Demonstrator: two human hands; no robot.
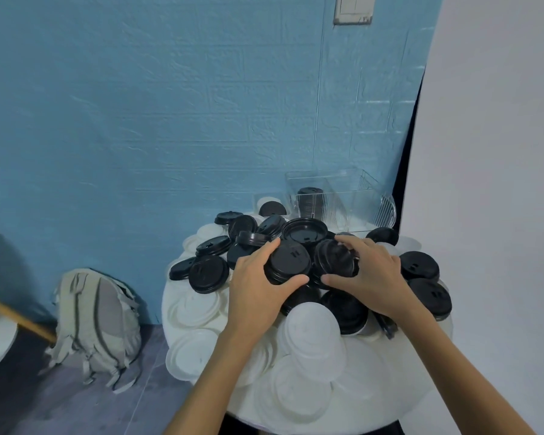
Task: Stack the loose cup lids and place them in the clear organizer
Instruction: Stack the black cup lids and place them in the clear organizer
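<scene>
Your left hand (258, 277) grips a short stack of black lids (287, 262), thumb curled under its near edge and fingers wrapped over the far side. Just beside it, your right hand (372, 274) is curled over a second clump of black lids (333, 259), fingertips hooked on the top rim and thumb reaching in toward the left hand's stack — the two clumps sit almost touching. Both lie at the middle of a round white table (368, 387) heaped with loose lids: black ones (208, 274) spread around and behind your hands, white ones (315, 335) piled mostly along the near and left edge. The clear organizer (339, 199) stands at the far side of the table, behind the heap and against the blue wall (170, 105); one compartment already holds a tall upright stack of black lids (310, 204), and a lower clear section to its left has a black lid (272, 209) leaning in it. On the floor to the left — well apart from the table — a grey backpack (96, 324) rests against the wall.
</scene>
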